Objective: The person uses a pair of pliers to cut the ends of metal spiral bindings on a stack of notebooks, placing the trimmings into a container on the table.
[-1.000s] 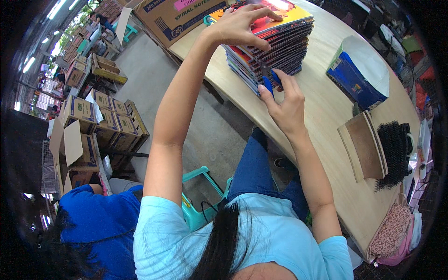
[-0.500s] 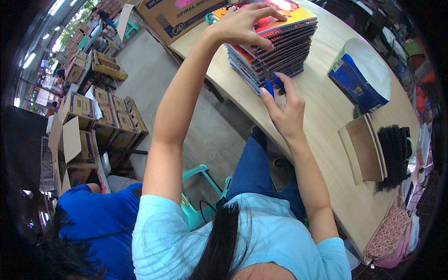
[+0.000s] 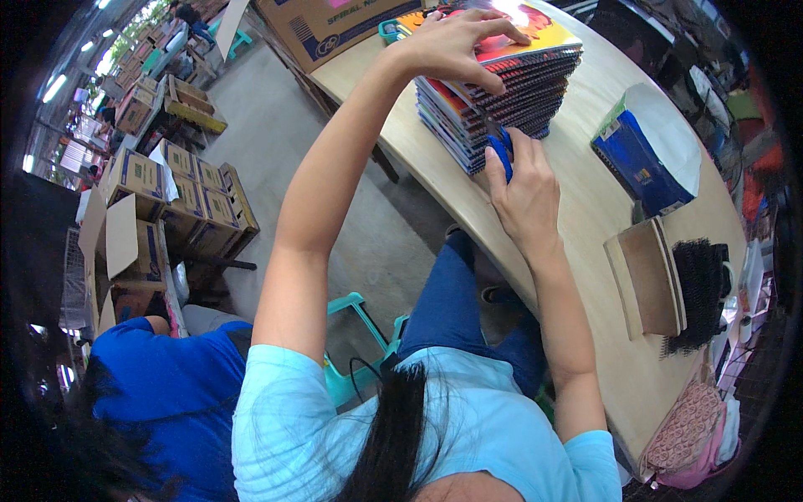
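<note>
A tall stack of spiral notebooks (image 3: 502,96) with a red and yellow top cover stands on the table, its coil edges toward me. My left hand (image 3: 456,48) lies over the near left top corner, fingers spread on the cover and thumb down by the coils. In my right hand (image 3: 527,180) is a pair of blue-handled pliers (image 3: 500,152), gripped at the handles. The dark jaws point up at the coil edges; whether they touch a coil is too small to tell.
The pale table (image 3: 585,251) carries a blue package (image 3: 644,163), boards (image 3: 644,280) and black coils (image 3: 698,284) at right. A carton (image 3: 335,33) stands behind the stack. At left are stacked boxes (image 3: 192,201) and a person in blue (image 3: 171,393); a green stool (image 3: 355,314) is below.
The plier handles have come closer together as my right hand squeezed them. My left hand stays on the stack. The whole view has shifted slightly.
</note>
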{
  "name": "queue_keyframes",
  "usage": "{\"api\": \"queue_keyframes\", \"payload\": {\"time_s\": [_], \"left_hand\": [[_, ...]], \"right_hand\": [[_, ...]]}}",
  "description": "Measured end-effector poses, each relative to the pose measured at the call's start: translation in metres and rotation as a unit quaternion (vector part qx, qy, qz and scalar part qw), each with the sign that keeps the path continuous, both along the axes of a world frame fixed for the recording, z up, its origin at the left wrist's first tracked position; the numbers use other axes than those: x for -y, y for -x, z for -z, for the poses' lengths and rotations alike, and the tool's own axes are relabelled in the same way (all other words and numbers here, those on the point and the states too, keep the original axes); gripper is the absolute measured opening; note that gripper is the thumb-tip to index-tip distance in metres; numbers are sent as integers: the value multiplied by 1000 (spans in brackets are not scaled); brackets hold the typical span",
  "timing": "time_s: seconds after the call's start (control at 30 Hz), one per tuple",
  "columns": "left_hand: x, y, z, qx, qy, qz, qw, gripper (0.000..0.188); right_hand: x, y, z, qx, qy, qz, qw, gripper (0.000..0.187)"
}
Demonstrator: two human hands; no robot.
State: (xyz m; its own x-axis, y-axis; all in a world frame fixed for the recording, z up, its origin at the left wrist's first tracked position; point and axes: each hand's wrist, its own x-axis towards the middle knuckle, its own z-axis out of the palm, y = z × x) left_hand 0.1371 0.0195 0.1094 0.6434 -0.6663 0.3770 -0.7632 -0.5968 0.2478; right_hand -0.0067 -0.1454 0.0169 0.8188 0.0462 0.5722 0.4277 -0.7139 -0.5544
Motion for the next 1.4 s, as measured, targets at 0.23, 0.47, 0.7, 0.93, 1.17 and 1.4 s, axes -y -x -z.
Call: {"api": "queue_keyframes", "payload": {"time_s": [0.23, 0.47, 0.7, 0.93, 1.17, 1.4], "left_hand": [[5, 3, 5, 61, -47, -55, 995, 79], [3, 8, -2, 6, -49, -75, 996, 79], [6, 9, -6, -27, -52, -68, 996, 81], [4, 11, -6, -43, -41, -62, 996, 83], [4, 15, -10, -49, -42, -54, 996, 81], [3, 13, -8, -29, -53, -63, 996, 80]], "right_hand": [[7, -2, -18, 0, 103, 25, 994, 52], [7, -2, -33, 29, 174, 36, 984, 51], [10, -5, -39, -7, 198, 29, 980, 44], [11, -1, -36, -14, 97, 17, 995, 35], [4, -6, 0, 32, 33, 36, 998, 45], [-6, -18, 20, 73, -28, 16, 997, 41]]}}
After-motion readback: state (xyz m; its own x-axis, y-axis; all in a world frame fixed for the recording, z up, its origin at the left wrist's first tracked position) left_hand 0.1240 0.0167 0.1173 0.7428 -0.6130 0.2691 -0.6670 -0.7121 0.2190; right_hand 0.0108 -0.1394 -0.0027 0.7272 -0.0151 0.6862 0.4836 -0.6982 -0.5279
